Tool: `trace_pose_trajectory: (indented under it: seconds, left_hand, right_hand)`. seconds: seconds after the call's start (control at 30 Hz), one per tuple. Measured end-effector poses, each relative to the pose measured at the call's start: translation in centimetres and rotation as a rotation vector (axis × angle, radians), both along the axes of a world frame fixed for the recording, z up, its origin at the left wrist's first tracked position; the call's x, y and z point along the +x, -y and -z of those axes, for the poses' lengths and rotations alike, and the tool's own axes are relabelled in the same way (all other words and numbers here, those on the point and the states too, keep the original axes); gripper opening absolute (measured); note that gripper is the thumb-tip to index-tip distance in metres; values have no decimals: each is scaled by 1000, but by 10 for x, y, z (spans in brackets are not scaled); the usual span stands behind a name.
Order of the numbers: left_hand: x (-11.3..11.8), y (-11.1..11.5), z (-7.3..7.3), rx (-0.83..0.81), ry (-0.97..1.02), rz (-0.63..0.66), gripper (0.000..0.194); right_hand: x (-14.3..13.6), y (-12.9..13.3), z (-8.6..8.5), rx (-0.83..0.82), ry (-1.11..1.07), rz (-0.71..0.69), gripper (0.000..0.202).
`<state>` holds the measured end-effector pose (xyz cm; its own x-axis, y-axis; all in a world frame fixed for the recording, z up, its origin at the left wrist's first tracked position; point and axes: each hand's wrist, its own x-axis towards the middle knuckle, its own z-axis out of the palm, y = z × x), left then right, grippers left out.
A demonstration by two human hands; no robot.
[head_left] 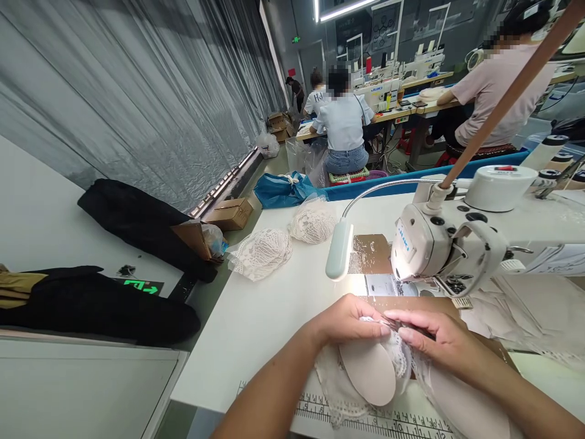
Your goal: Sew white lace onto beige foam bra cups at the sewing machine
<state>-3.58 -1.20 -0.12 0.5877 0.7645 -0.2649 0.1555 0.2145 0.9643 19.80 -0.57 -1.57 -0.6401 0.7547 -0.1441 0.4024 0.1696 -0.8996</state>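
My left hand (350, 320) is closed, its thumb and fingers pinching the edge of a lace-trimmed bra cup piece (368, 373) with a smooth beige pad. My right hand (429, 328) is closed on small dark metal thread snips (393, 324), partly hidden by the fingers; their tips are at the lace edge beside my left thumb. White lace trim (401, 360) hangs between the hands. A second smooth beige cup (468, 399) lies under my right forearm. Just beyond my hands stands a white sewing machine (420, 241).
Two lace cup bundles (262, 250) lie at the table's far left. A lamp (339, 250) on a bent neck hangs left of the machine head. Beige fabric pieces (525, 305) are piled at right. A ruler strip (397, 424) runs along the front edge. Several people sit at machines beyond.
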Motion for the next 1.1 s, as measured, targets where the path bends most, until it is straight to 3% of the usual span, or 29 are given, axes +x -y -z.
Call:
trace_pose_trajectory:
  seconds: [0.17, 0.37, 0.6, 0.7, 0.8, 0.9, 1.0, 1.03, 1.1]
  left_hand:
    - [1, 1, 1, -43, -17, -17, 35]
    - [1, 1, -1, -44, -64, -15, 34]
    - [3, 1, 0, -57, -77, -44, 36]
    - [3, 1, -1, -21, -76, 2, 40]
    - [-7, -1, -7, 73, -163, 126, 40]
    - [-26, -1, -14, 167, -324, 198, 41]
    - [-39, 0, -20, 175, -364, 100, 35]
    - [-41, 1, -21, 176, -341, 60, 34]
    - [-39, 3, -22, 197, -269, 6, 34]
  right_hand:
    - [-7, 4, -8, -33, -23, -36, 35]
    - [-11, 10, -15, -9, -40, 19, 31]
    - [-12, 5, 0, -84, -146, 141, 37]
    - [-16, 5, 3, -139, -174, 92, 43]
    - [-16, 5, -4, -23, -13, 77, 32]
    - [-9, 6, -11, 47, 97, 61, 38]
    - [-5, 6, -13, -37, 48, -136, 39]
    - [-6, 6, -12, -68, 18, -151, 40]
    - [-10, 6, -11, -103, -28, -54, 41]
